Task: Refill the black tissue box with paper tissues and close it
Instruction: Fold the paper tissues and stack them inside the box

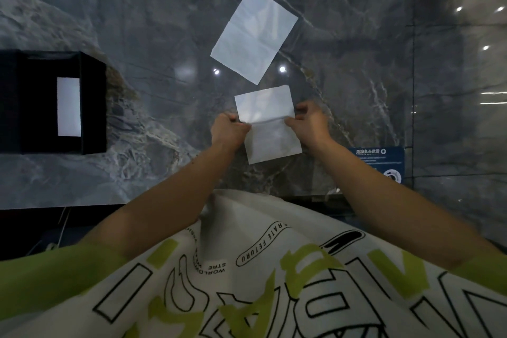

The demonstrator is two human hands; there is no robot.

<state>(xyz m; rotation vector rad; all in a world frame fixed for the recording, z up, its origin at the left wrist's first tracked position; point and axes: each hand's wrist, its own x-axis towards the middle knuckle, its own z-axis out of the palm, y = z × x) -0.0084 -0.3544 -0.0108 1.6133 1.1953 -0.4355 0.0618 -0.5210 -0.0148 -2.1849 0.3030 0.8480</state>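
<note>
At the far left of the marble table [343, 35] sits the black box [93, 101], open at the top, its long axis running away from the person; inside lies a white tissue pad [69, 106], lengthwise the same way. Near the middle, the left hand [228, 129] pinches the left end of a crease in a tissue [267, 123], and the right hand [310, 125] pinches the right end. The crease runs left to right; one half stands up beyond it, the other lies flat toward the person. Just beyond, apart from it, a second sheet [253, 35] lies flat, tilted, its long axis leaning up to the right.
</note>
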